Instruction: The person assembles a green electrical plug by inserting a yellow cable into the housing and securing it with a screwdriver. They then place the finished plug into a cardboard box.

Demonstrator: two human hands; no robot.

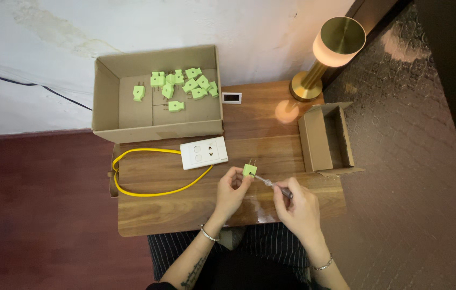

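Nearest to us: striped trousers at the bottom of the view, w/ both forearms coming up over the near edge of the small wooden table (158,215). Each wrist has a thin bracelet.

Our left hand (230,188) is curled around a small green plug (249,170), pinched btw thumb and fingertips, prongs pointing up and away from us. Our right hand (297,207) is closed on a small screwdriver (276,186) w/ a dark handle; the metal shaft runs up-left and the tip meets the side of the plug. So both hands are gripping something, neither one spread. Plug sits just above the table, about mid-front, right of the yellow cable.

A bit further out: a white socket block (203,152) lies flat on the table, w/ a yellow cable (142,189) looping off it to the left and back round. On the right edge there's a small cardboard box (319,142), open; can't really see what's inside.

Further back: a bigger open cardboard box (158,131) w/ approx 11 more green plugs (185,86) scattered on its floor, mostly bunched toward the right. Next to it a tiny white rectangular thing (231,98), too small to tell what. At the far right corner a brass table lamp (330,51) is switched on, against the white wall.
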